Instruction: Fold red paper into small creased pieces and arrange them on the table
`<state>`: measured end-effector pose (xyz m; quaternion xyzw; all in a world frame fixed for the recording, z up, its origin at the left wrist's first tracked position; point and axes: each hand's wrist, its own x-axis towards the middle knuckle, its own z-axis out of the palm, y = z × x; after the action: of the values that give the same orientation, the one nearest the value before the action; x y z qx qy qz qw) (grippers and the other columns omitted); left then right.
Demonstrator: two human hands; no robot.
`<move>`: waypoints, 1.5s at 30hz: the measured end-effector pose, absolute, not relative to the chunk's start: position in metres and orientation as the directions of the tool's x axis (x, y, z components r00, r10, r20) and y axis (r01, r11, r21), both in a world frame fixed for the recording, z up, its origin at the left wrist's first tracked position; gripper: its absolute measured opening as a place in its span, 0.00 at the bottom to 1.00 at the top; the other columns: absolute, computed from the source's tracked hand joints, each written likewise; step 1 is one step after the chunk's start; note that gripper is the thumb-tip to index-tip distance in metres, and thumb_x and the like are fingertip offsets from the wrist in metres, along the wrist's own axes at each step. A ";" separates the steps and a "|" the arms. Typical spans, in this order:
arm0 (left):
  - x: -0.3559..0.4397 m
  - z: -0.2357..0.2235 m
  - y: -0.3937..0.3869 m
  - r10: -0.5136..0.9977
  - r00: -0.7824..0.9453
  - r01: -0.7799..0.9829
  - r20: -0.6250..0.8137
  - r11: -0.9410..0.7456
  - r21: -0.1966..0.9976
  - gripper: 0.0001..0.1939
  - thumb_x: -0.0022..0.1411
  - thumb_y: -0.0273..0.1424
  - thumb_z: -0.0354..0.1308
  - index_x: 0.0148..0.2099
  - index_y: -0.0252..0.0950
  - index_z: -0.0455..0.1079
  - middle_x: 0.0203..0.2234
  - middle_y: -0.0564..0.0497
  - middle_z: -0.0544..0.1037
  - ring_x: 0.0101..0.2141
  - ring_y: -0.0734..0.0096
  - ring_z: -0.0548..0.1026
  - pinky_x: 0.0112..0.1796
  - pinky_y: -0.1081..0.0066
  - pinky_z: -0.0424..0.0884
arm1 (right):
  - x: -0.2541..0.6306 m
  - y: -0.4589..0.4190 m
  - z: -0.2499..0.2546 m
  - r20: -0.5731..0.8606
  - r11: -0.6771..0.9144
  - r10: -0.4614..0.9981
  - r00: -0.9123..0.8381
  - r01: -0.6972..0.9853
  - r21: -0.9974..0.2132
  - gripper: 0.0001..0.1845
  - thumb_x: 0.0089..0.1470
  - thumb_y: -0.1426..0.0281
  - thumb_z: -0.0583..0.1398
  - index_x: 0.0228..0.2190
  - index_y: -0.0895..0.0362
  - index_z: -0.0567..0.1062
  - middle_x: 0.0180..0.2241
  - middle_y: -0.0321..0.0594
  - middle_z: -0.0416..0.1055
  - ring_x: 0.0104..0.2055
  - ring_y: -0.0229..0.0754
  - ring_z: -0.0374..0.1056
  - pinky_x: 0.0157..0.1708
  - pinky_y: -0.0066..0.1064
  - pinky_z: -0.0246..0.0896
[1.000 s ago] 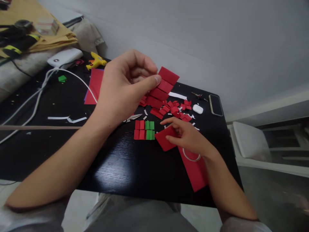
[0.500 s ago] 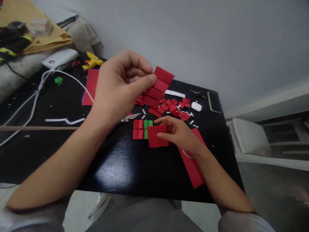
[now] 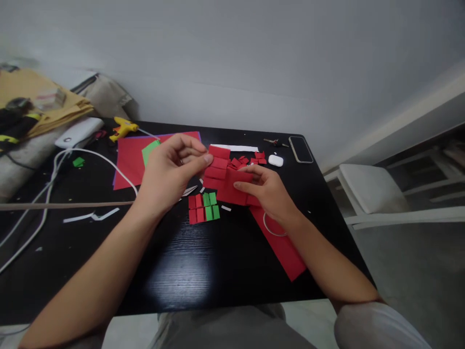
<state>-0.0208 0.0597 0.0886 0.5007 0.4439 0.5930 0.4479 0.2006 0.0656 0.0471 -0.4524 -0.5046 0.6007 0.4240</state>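
Observation:
Between thumb and fingers, my left hand (image 3: 178, 169) pinches a creased strip of red paper (image 3: 218, 167) by its upper left edge. My right hand (image 3: 267, 191) grips a flatter piece of red paper (image 3: 232, 186), its thumb lying on the face. The two pieces overlap in view; whether they touch I cannot tell. Below them on the table lies a block of folded red squares (image 3: 196, 209) beside folded green squares (image 3: 211, 206). Partly behind my left hand are the scissors (image 3: 189, 191). Small folded red pieces (image 3: 258, 158) lie behind my right hand.
A long red sheet (image 3: 286, 252) lies under my right forearm. At the back are a white case (image 3: 275, 160), a phone (image 3: 301, 149) and keys (image 3: 275, 142). To the left are red sheets (image 3: 127, 165), a yellow glue gun (image 3: 123, 128) and white cables (image 3: 49, 194).
My left hand has come down with its creased strip, and my right hand has risen slightly with its piece. The two red papers are now close together, and the green squares are uncovered.

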 end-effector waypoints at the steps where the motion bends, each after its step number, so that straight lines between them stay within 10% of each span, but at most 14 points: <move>1: -0.019 0.086 0.060 0.983 -0.072 -0.093 0.170 -0.176 0.980 0.11 0.53 0.26 0.75 0.36 0.38 0.77 0.28 0.53 0.80 0.27 0.74 0.77 0.29 0.74 0.76 | 0.201 0.065 0.050 -0.104 -0.117 0.972 -0.211 -0.047 -0.992 0.21 0.44 0.65 0.77 0.40 0.53 0.81 0.38 0.38 0.83 0.40 0.44 0.80 0.44 0.41 0.78; 45: -0.003 0.078 0.054 1.000 -0.013 -0.031 0.019 -0.019 0.999 0.14 0.50 0.30 0.77 0.35 0.39 0.74 0.27 0.54 0.79 0.26 0.73 0.77 0.31 0.74 0.77 | 0.199 0.056 0.066 0.097 0.081 0.976 -0.195 -0.090 -0.993 0.13 0.48 0.69 0.72 0.39 0.55 0.82 0.39 0.38 0.84 0.43 0.46 0.81 0.47 0.42 0.79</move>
<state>-0.0033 0.0536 0.0775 0.4936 0.4907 0.5157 0.4996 0.1990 0.0557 0.0663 -0.4039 -0.5488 0.5443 0.4894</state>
